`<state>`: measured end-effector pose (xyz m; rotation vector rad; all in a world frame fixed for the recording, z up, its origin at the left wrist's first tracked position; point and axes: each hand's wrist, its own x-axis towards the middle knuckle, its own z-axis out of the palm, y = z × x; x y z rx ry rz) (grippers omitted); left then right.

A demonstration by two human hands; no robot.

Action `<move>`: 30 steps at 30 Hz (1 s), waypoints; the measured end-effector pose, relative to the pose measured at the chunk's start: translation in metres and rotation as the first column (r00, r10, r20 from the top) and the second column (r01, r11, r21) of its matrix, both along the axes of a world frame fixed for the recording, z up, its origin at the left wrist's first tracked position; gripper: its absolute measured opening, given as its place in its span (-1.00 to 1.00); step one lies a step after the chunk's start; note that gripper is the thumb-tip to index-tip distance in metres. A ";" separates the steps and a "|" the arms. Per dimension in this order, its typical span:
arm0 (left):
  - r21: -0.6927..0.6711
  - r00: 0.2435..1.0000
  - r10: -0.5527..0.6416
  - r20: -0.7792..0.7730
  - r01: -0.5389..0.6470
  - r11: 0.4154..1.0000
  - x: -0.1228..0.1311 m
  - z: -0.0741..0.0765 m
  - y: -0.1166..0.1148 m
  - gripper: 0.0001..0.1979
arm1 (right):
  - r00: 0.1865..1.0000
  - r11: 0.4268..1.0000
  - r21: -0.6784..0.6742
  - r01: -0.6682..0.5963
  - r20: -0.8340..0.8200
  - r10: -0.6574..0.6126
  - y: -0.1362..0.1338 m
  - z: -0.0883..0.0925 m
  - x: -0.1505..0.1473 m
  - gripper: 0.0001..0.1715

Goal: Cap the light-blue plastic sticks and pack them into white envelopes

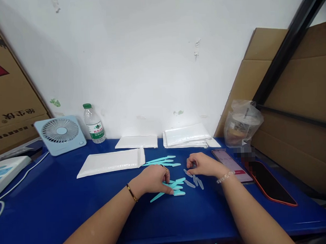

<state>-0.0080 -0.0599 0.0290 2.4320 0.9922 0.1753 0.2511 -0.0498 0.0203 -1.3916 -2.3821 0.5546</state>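
Several turquoise eyebrow razors [179, 193] lie fanned out on the blue table, partly under my left hand [154, 179]. Its thumb and fingers are closed on one of them. Further back, more turquoise razors [160, 161] rest beside the end of a white padded envelope [110, 163]. My right hand [201, 163] has its fingers pinched down at a translucent plastic blade cap [187, 173]. More such loose caps [199, 183] are scattered just in front of that hand, to the right of the nearer razors.
White envelopes [187, 134] are stacked along the wall, with another white envelope [137, 142] to their left. A blue fan [61, 135] and a water bottle [95, 126] stand at back left. At right are two phones [273, 183] and a bagged drink cup [242, 125].
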 end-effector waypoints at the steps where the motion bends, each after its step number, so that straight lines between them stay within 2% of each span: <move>1: -0.008 1.000 -0.004 -0.006 0.004 1.000 0.001 -0.001 -0.001 -0.66 | 1.000 1.000 -0.027 -0.016 0.001 0.016 -0.001 -0.001 0.001 -0.82; 5: 0.011 0.998 0.051 0.036 -0.051 0.999 0.001 -0.003 0.002 -0.79 | 0.999 0.998 -0.048 -0.041 -0.022 0.040 -0.001 -0.007 -0.003 -0.92; 9: 0.001 0.985 0.149 0.082 -0.150 0.989 -0.002 -0.005 0.012 -0.77 | 0.995 0.996 -0.086 -0.026 -0.099 0.017 -0.001 -0.001 -0.004 -0.85; 13: -0.025 0.970 0.203 0.131 -0.201 0.979 -0.007 -0.006 0.019 -0.75 | 0.984 0.984 -0.161 -0.070 -0.174 0.041 -0.004 0.009 -0.004 -0.77; 22: -0.017 0.966 0.220 0.135 -0.220 0.975 -0.005 -0.005 0.018 -0.75 | 0.979 0.988 -0.130 -0.089 -0.197 0.062 -0.008 0.007 -0.017 -0.76; 30: 0.008 0.962 0.242 0.126 -0.245 0.970 -0.012 -0.003 0.023 -0.76 | 0.978 0.993 -0.107 -0.056 -0.208 0.033 -0.007 0.011 -0.010 -0.73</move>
